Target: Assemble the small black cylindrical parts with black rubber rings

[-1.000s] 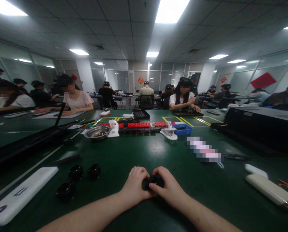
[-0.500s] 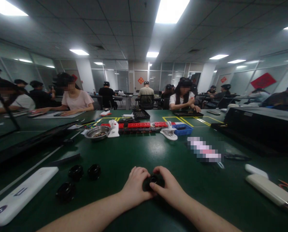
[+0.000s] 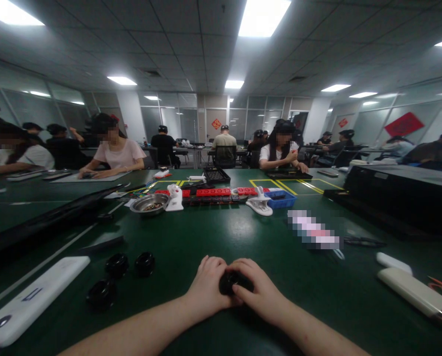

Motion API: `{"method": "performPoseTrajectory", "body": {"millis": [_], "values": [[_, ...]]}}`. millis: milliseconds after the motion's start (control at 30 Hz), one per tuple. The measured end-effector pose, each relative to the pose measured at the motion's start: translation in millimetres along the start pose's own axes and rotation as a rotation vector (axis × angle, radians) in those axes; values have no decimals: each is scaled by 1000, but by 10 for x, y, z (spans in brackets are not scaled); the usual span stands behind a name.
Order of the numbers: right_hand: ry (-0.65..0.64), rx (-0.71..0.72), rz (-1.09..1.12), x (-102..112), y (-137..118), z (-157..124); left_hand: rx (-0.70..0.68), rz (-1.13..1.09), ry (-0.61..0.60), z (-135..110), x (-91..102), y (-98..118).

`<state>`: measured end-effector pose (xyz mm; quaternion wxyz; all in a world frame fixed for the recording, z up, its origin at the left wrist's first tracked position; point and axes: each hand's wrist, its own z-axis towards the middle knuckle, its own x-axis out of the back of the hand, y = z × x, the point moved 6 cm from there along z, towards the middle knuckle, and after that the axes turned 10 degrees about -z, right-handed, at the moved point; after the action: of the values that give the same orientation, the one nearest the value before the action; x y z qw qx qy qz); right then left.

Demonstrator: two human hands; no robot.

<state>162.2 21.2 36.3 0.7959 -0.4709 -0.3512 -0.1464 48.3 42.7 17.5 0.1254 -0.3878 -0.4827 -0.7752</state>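
Between my two hands, low in the middle of the head view, is a round black part (image 3: pixel 228 283) with a ring-like shape; its exact kind I cannot make out. My left hand (image 3: pixel 209 282) is closed around its left side. My right hand (image 3: pixel 257 283) grips it from the right, fingers over the top and thumb on the near face. Three similar round black parts, among them a near one (image 3: pixel 101 294), a middle one (image 3: pixel 116 265) and a far one (image 3: pixel 144 264), rest on the green table to the left of my hands.
A white panel (image 3: pixel 39 299) lies at the left. Farther back are a metal bowl (image 3: pixel 149 203), white clamps (image 3: pixel 174 199), a red strip (image 3: pixel 209 192) and a blue tray (image 3: pixel 280 199). Pliers (image 3: pixel 364 241) and a large black casing (image 3: pixel 402 198) are at the right. Co-workers (image 3: pixel 119 151) sit across.
My right fingers have shifted over the top of the round black part, covering more of it. My left hand stays nearly in place. A co-worker at the left has moved their hands.
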Motion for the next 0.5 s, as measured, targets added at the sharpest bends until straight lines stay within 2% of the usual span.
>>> {"method": "performPoseTrajectory", "body": {"millis": [200, 400, 500], "values": [[62, -108, -86, 23, 87, 5, -23, -15, -18, 3, 0, 1], [6, -5, -11, 40, 1, 24, -82, -34, -58, -18, -7, 50], [17, -40, -8, 37, 32, 6, -65, -26, -17, -11, 8, 35]]}}
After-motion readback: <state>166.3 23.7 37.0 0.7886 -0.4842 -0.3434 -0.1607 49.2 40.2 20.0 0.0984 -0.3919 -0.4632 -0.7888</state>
